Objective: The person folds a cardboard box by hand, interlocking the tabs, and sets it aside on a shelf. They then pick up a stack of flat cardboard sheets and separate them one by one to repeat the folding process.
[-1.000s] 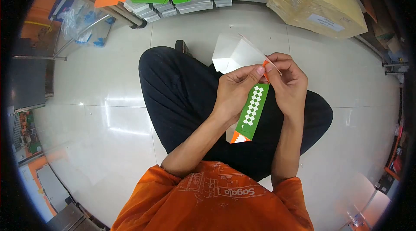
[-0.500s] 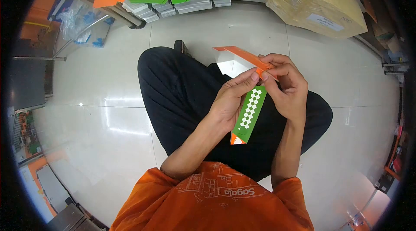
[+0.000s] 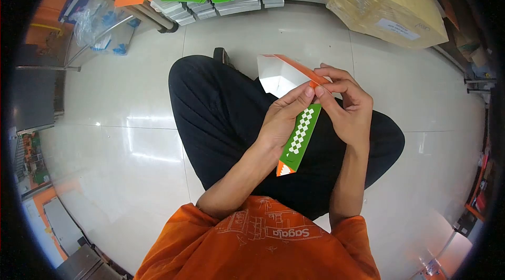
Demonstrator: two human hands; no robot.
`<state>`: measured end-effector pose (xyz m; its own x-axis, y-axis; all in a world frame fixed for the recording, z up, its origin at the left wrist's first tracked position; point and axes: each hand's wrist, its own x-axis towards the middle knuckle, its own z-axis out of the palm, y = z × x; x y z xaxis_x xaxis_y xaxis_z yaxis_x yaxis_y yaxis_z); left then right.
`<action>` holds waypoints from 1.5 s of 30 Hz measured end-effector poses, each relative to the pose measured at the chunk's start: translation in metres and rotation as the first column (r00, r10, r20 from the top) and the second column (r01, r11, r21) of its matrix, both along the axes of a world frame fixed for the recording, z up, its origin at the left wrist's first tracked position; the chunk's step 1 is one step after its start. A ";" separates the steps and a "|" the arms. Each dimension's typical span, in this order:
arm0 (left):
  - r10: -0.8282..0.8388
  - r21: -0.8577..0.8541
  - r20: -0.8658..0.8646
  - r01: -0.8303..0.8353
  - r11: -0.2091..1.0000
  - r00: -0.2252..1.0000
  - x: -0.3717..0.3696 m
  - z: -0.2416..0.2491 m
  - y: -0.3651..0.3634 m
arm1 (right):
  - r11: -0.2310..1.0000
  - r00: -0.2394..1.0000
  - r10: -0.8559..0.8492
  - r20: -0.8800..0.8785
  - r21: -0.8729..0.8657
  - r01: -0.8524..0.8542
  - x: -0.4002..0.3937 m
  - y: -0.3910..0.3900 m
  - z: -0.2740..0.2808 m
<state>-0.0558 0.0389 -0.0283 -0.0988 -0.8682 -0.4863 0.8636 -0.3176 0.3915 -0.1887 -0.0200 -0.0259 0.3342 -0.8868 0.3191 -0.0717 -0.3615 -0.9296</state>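
Since a second ago, orange flap folded down over green-and-white checkered cardboard carton (image 3: 298, 135); left hand (image 3: 281, 119) and right hand (image 3: 350, 106) fingers pinching flap, steadying carton above lap.

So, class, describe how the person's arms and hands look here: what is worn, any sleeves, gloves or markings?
Both the left hand and the right hand are bare: no gloves, and no rings or watch that can be made out. The forearms are uncovered up to the elbows. The orange shirt has short sleeves and carries a pale line drawing with lettering across the chest. Black trousers cover the crossed legs.
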 end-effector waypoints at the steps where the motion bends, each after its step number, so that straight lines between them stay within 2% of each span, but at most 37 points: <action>1: 0.000 0.001 -0.001 0.000 1.000 1.000 -0.001 0.001 0.000 | 0.996 0.995 -0.009 0.095 0.085 0.001 0.000 0.000 -0.001; 2: -0.008 -0.016 0.044 0.009 1.000 0.999 -0.002 0.002 0.000 | 0.986 0.982 -0.026 0.187 0.169 -0.006 0.000 0.000 -0.002; 6: 0.017 -0.028 0.114 -0.014 1.000 0.993 -0.008 0.009 0.001 | 0.965 0.955 -0.052 0.292 0.262 -0.027 0.004 0.002 0.001; 9: 0.027 -0.027 0.078 -0.025 0.999 0.997 -0.009 0.008 0.001 | 0.973 0.969 -0.079 0.235 0.230 0.024 0.006 0.001 0.000; 11: 0.025 -0.014 0.051 -0.024 1.000 0.998 -0.008 0.009 0.001 | 0.995 0.987 -0.065 0.147 0.082 0.053 0.005 0.000 -0.004; 14: 0.022 0.008 0.067 -0.023 1.000 0.998 -0.008 0.013 0.000 | 0.998 0.991 -0.059 0.122 0.033 0.055 0.005 -0.002 -0.006; 21: 0.021 0.010 0.004 -0.021 1.000 1.000 -0.005 0.014 0.002 | 0.994 0.989 -0.106 0.101 -0.024 0.109 0.009 0.001 -0.004; 29: 0.039 0.027 0.002 -0.039 0.999 0.999 -0.005 0.005 0.000 | 0.999 0.999 -0.017 -0.032 -0.044 0.015 -0.002 -0.001 0.004; 33: 0.028 -0.008 -0.013 -0.028 1.000 1.000 0.002 0.007 0.000 | 1.000 0.999 0.002 -0.053 0.005 -0.002 -0.001 0.002 0.015; 35: 0.017 -0.003 -0.027 -0.017 1.000 0.999 0.002 0.007 0.000 | 0.997 0.997 -0.042 -0.060 -0.065 0.038 -0.002 0.001 0.012; 37: 0.035 0.003 -0.069 -0.035 0.999 0.997 0.002 0.005 0.002 | 0.996 0.998 -0.062 -0.021 -0.063 0.061 0.000 0.002 0.009; 40: 0.056 0.009 0.009 -0.056 0.998 0.998 -0.001 0.004 -0.002 | 0.994 0.995 -0.097 0.013 -0.055 0.097 0.006 0.005 0.005; 42: 0.078 -0.017 -0.019 -0.079 0.997 0.997 0.000 0.008 -0.004 | 0.992 0.994 -0.113 0.006 -0.053 0.113 0.012 0.006 0.006; 45: 0.104 -0.043 -0.082 -0.108 0.993 0.991 0.001 0.007 -0.005 | 0.985 0.997 -0.075 0.002 -0.155 0.075 0.016 0.006 0.006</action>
